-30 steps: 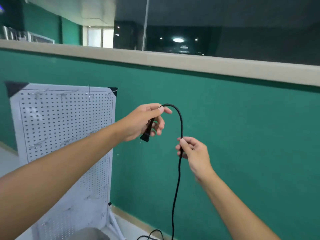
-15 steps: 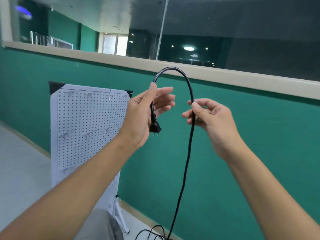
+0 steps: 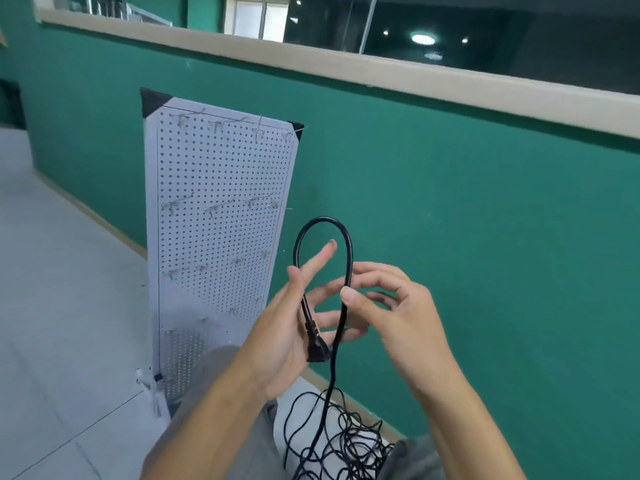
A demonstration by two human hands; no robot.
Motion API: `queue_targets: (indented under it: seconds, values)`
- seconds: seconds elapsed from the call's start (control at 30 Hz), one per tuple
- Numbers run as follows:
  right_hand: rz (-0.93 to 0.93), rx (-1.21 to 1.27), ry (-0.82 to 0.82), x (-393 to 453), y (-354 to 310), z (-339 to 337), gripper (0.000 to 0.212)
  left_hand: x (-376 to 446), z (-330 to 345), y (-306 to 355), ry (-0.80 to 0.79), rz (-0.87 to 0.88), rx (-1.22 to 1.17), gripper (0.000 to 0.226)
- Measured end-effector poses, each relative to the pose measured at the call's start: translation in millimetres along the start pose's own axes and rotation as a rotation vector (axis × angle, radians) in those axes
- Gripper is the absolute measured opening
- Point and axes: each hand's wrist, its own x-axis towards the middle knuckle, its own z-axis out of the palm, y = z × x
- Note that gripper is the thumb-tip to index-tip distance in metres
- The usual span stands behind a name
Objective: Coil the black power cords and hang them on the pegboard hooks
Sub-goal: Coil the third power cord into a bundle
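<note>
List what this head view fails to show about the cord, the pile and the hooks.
- Black cord: far end lost in the tangled pile.
- Pile: cut by the bottom edge, so the cord count is unclear.
- Left hand: its fingers are partly hidden behind the right hand.
- Pegboard lower hooks: blurred.

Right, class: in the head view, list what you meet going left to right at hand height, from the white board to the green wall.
Pegboard → left hand → plug → black power cord rising in a loop → right hand → green wall.
</note>
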Motion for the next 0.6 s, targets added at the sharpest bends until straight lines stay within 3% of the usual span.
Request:
queue_targets:
  seconds: [0.2,0.3,0.43,0.6]
  values:
    - [0.072,-0.059,0.087,-7,17,8,0.003,-2,-8,-16,0.147,-0.08,0.279,0.056]
    - [0.111,0.066,0.09,-4,21,12,0.022,-8,-10,-25,0.106,-0.171,0.302,0.061]
    - [0.321,0.584,-0.136,6,19,19,0.064,-12,-4,-35,0.027,-0.27,0.229,0.054]
    - [0.373,0.466,-0.169,20,24,24,0.071,-15,-3,-39,-0.026,-0.308,0.15,0.047]
